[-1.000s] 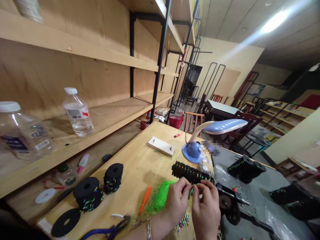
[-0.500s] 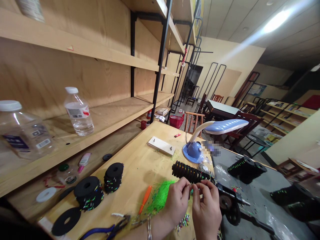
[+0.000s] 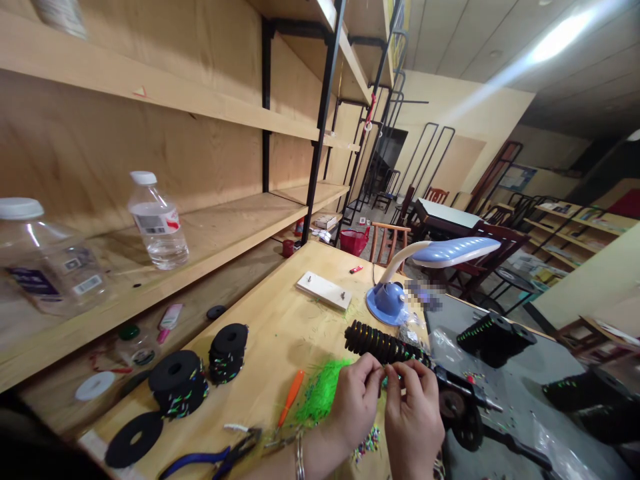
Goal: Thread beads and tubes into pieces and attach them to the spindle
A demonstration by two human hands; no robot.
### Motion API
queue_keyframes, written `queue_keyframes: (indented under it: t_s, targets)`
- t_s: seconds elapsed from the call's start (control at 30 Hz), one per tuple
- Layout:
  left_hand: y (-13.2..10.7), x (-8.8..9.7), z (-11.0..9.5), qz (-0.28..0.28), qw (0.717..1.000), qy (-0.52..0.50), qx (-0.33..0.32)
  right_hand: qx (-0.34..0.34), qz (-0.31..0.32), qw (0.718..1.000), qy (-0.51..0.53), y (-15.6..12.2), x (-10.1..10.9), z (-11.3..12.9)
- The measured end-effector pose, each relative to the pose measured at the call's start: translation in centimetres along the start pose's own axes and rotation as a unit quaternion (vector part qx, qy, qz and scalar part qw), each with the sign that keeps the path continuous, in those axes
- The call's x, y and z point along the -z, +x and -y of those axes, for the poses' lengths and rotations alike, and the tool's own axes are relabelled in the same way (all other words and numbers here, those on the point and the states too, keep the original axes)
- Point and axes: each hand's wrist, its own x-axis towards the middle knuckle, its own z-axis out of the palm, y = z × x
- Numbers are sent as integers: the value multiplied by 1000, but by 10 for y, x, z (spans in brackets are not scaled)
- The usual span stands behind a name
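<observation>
My left hand (image 3: 356,397) and my right hand (image 3: 414,417) meet fingertip to fingertip over the table's right side, both pinched closed. A tiny greenish bit shows between them, too small to name. Just behind my fingers runs a row of ridged black discs (image 3: 373,340), joined to a dark metal device (image 3: 455,403). Left of my left hand lies a heap of bright green strands (image 3: 323,393), with an orange-handled tool (image 3: 291,398) beside it. Small multicoloured beads (image 3: 369,443) are scattered between my wrists.
Blue-handled pliers (image 3: 220,460) lie at the front. Stacked black foam rings (image 3: 179,383) stand to the left. A blue desk lamp (image 3: 386,301) and a white board with two bolts (image 3: 324,291) are further back. Bottles, including a water bottle (image 3: 159,227), stand on the shelf.
The view has shifted very slightly. Both hands keep their pinched pose at the same spot, with hardly any finger movement visible.
</observation>
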Motion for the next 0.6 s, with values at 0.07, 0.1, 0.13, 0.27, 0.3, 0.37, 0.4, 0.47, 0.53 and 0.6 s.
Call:
queue_keyframes:
  t_s: [0.07,0.1,0.13,0.27,0.3,0.37,0.4,0.47,0.53,0.6]
  targets:
    - [0,0,0,-1,1000,-2,-2,-2,-2,1000,-7,0,0,1]
    - [0,0,0,-1,1000,-1,-2,-3,-2,1000,-11,0,0,2]
    - [0,0,1,-2,1000,-1,-3,-5,-1,1000,-15,0,0,3]
    - [-1,-1,2,0,1000,0,-1,-6,-2,999,-39,2,0,6]
    - [-1,-1,2,0,1000,-1,-1,-6,-3,999,-45,2,1,7]
    - [-1,-1,2,0,1000,-3,-2,-2,-4,999,-50,3,2,8]
    - [-1,-1,3,-1,1000,-3,-3,0,-5,999,-51,4,2,9]
    - [-1,-1,3,-5,1000,-5,-7,6,-8,998,-55,5,3,9]
    - [-1,-1,3,-7,1000,-6,-9,9,-8,998,-59,5,4,10]
    - [0,-1,3,-8,1000,-7,-9,11,-8,998,-63,6,4,11]
